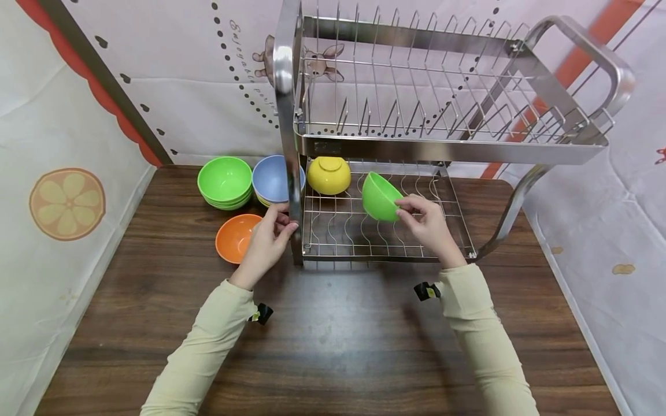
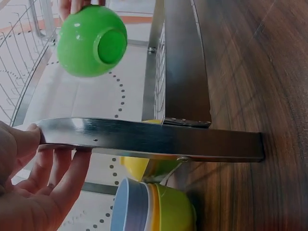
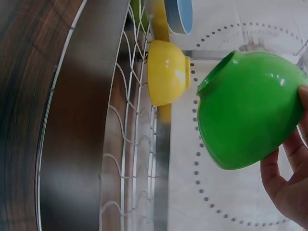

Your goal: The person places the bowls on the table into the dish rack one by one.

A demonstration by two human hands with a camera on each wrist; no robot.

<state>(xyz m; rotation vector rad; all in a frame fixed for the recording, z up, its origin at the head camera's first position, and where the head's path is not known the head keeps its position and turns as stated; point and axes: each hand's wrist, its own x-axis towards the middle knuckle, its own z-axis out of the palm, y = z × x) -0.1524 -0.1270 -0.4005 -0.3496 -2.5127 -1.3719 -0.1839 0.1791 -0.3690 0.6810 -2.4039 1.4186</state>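
Over the lower tier (image 1: 374,259) of a silver metal dish rack (image 1: 447,151), the right hand (image 1: 428,225) pinches a tilted round green bowl (image 1: 378,199), near an upturned round yellow bowl (image 1: 329,178); the left hand (image 1: 267,240) clamps its fingers on an upright (image 1: 289,133).

Free room runs across the counter (image 1: 343,335) to the lower shelf (image 1: 374,257), where a hand could pass in from the front, beneath the upper bar (image 1: 447,151). At the left, the metal post (image 1: 294,185), gripped by the left hand (image 1: 265,242), the green stack (image 1: 225,180), blue bowl (image 1: 273,179) and orange bowl (image 1: 236,238) crowd a sideways path; the curved leg (image 1: 511,209) bounds the right. A yellow bowl (image 1: 329,178) blocks the shelf's back left, and the green bowl (image 1: 382,199) in the right hand (image 1: 429,225) obstructs the middle.
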